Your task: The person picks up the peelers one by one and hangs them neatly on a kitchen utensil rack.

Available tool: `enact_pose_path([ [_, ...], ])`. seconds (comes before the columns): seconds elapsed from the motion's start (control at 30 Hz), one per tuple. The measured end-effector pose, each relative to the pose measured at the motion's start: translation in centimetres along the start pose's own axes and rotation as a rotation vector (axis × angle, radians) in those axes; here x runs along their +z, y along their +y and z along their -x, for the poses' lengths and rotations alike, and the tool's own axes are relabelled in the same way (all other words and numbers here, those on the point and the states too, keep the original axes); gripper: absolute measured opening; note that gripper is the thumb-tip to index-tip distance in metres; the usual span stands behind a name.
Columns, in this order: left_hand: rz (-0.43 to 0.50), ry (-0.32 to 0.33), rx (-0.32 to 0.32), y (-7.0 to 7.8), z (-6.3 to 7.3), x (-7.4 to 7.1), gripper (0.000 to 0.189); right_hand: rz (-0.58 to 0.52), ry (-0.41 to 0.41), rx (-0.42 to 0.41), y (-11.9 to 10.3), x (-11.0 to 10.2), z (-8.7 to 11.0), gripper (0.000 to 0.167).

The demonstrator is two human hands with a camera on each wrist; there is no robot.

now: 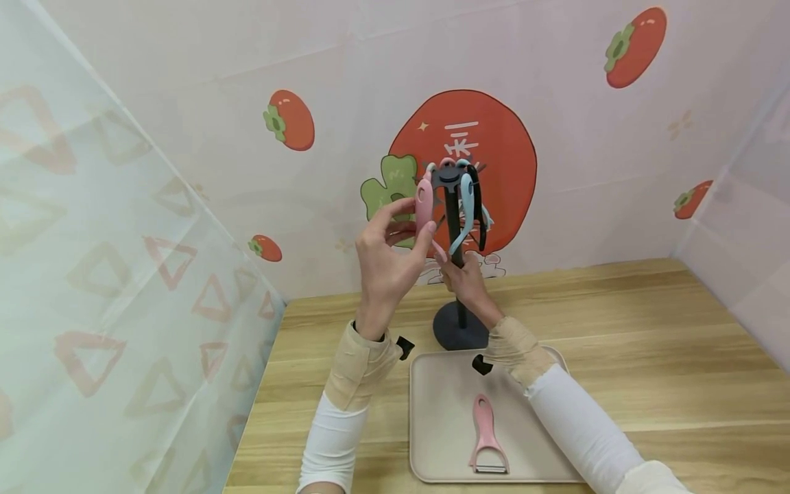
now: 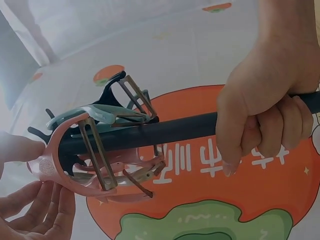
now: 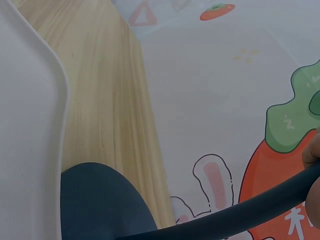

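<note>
My left hand [image 1: 390, 264] pinches the handle of a pink peeler [image 1: 423, 200] between thumb and fingers, at the top of a black hanging stand [image 1: 452, 218]. In the left wrist view, the blade end of this pink peeler [image 2: 95, 155] points along the pole toward my other hand. Lower down, my right hand [image 1: 468, 283] grips the pole, its fingers wrapped round it. Around the top hang several more peelers, among them a light blue peeler [image 1: 467, 206] and a black peeler [image 1: 479, 226]. The right wrist view shows mainly the lower pole [image 3: 240, 212] and the round base [image 3: 102, 200].
A beige tray [image 1: 435, 412] lies in front of the stand on the wooden table [image 1: 617, 357]. On it rests another pink peeler [image 1: 484, 422], its blade toward me. Behind stands a backdrop [image 1: 574, 137] printed with red fruit, close behind the stand.
</note>
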State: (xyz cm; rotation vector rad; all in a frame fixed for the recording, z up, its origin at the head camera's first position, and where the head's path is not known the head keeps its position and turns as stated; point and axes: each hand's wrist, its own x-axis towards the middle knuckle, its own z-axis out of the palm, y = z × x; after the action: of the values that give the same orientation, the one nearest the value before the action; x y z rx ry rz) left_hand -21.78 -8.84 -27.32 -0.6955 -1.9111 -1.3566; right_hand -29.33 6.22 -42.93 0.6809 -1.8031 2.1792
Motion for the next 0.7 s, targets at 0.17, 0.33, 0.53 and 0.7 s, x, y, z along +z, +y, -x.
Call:
enact_pose_path([
  [0.17,-0.007,-0.001,0.008,-0.28,-0.18,0.27,0.042,-0.017,-0.003,-0.002,-0.15,0.10,0.03,0.049],
  [0.33,-0.003,-0.007,0.029,-0.28,-0.36,0.53,0.042,-0.008,-0.003,-0.001,-0.30,0.18,-0.04,0.049],
  [0.53,-0.011,-0.016,0.030,-0.28,-0.46,0.81,0.040,0.001,-0.005,-0.002,-0.23,0.11,-0.08,0.052],
  [0.7,-0.020,-0.014,0.033,-0.45,-0.37,0.97,0.040,0.008,-0.014,-0.007,0.00,0.04,-0.04,0.052],
])
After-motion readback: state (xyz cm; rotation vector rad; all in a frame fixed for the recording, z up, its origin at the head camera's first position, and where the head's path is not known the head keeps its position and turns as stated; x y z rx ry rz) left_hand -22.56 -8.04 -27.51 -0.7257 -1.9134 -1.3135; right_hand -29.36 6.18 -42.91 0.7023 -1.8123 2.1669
